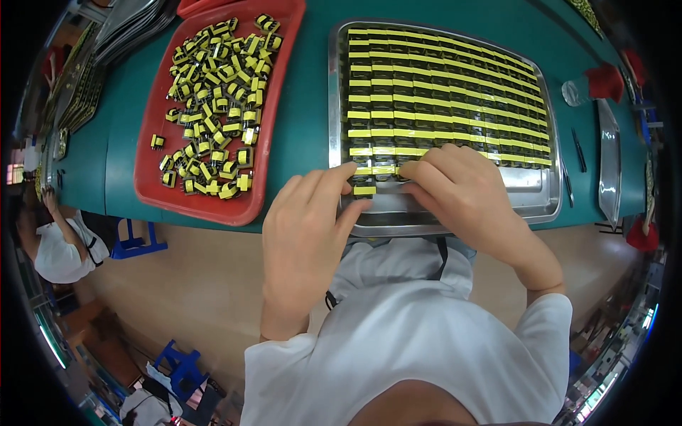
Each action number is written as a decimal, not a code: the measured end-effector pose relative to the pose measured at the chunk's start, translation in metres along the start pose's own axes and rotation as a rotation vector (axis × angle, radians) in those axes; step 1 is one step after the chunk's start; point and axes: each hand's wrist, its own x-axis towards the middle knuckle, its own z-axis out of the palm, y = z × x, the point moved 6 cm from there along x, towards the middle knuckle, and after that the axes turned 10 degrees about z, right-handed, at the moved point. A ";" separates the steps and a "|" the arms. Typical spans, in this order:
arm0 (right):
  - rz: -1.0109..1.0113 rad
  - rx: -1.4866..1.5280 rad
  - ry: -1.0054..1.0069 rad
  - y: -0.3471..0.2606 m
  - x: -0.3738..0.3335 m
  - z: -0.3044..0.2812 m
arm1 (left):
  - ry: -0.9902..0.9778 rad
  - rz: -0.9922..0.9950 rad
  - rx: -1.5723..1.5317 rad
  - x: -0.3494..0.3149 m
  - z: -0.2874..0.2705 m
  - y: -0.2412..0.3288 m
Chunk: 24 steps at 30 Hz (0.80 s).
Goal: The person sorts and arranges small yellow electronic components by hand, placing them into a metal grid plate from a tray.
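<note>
Small black transformers with yellow tape bands (447, 106) stand in tight rows on a shallow metal tray (529, 181). My left hand (302, 231) is at the tray's near left corner, index finger and thumb curled around the left edge of a single transformer (364, 191) in front of the nearest row. My right hand (465, 188) reaches over the tray's near side. Its fingertips are pinched together at the right end of the short nearest row (383, 170), and whatever lies between them is hidden.
Left of the tray, a red plastic bin (145, 174) holds a loose heap of similar transformers. Dark tweezers (579, 150), a clear container with a red cloth (604, 82) and another metal tray (609, 163) lie to the right. Stacked trays (131, 28) stand far left; another person (64, 248) sits beyond.
</note>
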 end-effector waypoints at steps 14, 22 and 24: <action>-0.034 0.021 0.037 0.002 0.001 0.003 | -0.019 -0.022 -0.021 0.002 0.000 0.002; 0.007 0.008 0.041 0.003 -0.002 -0.001 | -0.042 -0.017 0.208 -0.001 -0.007 0.005; 0.028 0.010 0.047 0.004 -0.002 -0.003 | -0.051 -0.014 0.223 -0.001 -0.005 0.004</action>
